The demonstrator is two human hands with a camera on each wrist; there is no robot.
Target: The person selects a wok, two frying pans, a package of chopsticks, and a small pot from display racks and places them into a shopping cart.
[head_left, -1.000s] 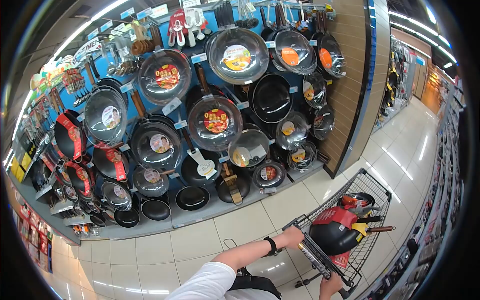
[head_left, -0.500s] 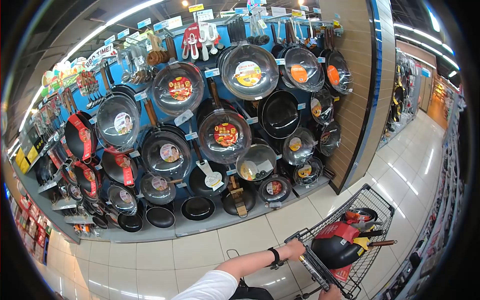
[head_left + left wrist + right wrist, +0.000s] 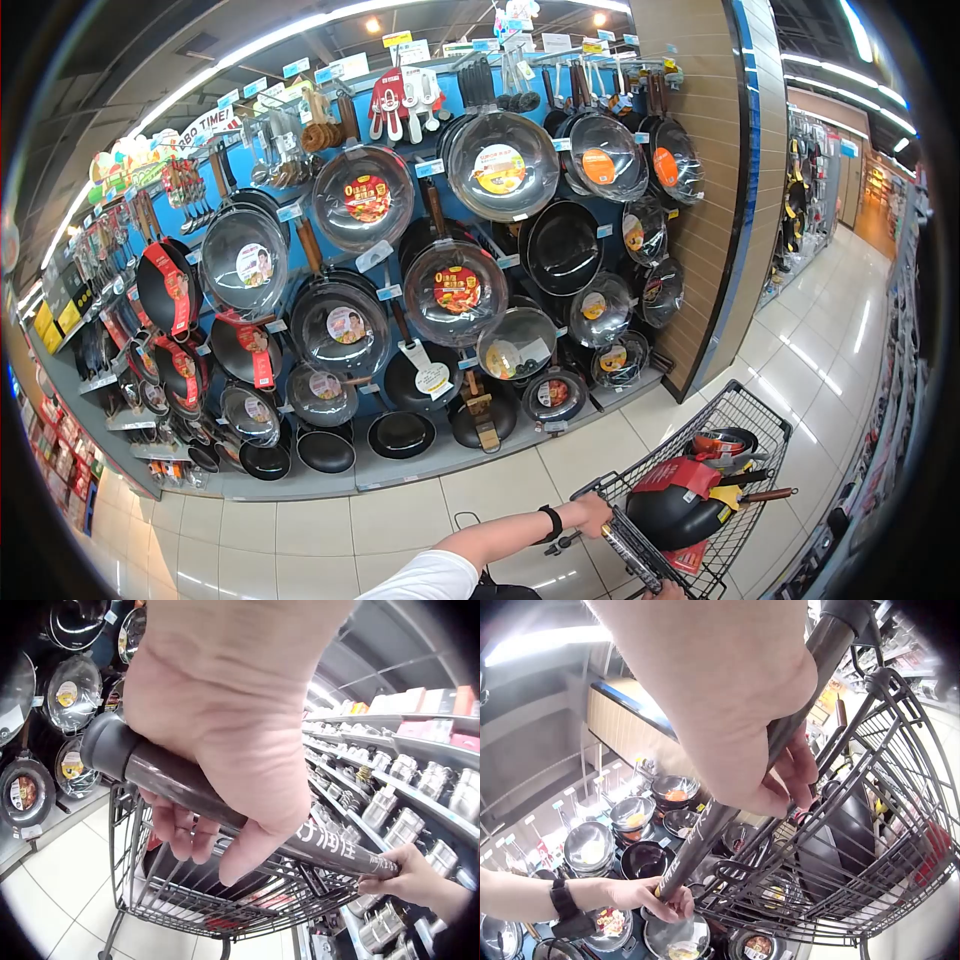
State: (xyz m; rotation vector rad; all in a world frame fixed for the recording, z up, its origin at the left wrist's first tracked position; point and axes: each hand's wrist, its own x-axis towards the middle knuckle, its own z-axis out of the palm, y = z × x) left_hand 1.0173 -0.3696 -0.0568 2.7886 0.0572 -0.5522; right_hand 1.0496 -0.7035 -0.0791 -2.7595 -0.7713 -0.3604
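Observation:
In the head view my left hand (image 3: 594,514) grips the near-left end of the cart handle (image 3: 632,545), a black band round its wrist. My right hand (image 3: 668,592) holds the handle's other end, mostly cut off by the bottom edge. The left wrist view shows the left hand's (image 3: 225,750) fingers and thumb curled round the dark bar (image 3: 180,780). From the right wrist camera, the right hand (image 3: 735,727) wraps the same bar. Inside the wire cart (image 3: 735,540) lie a black wok (image 3: 662,518) with a red sleeve (image 3: 672,474) and other pans.
Pans and lids hang on a blue-backed display (image 3: 345,325) at the left and ahead. A wood-patterned pillar (image 3: 690,300) ends the display. Tiled floor (image 3: 815,320) runs down the aisle at the right, beside shelves (image 3: 420,795) stacked with metal pots.
In the head view the display and cart sit lower than before, and the display also a little to the right. Both hands stay on the handle; less of the right hand shows.

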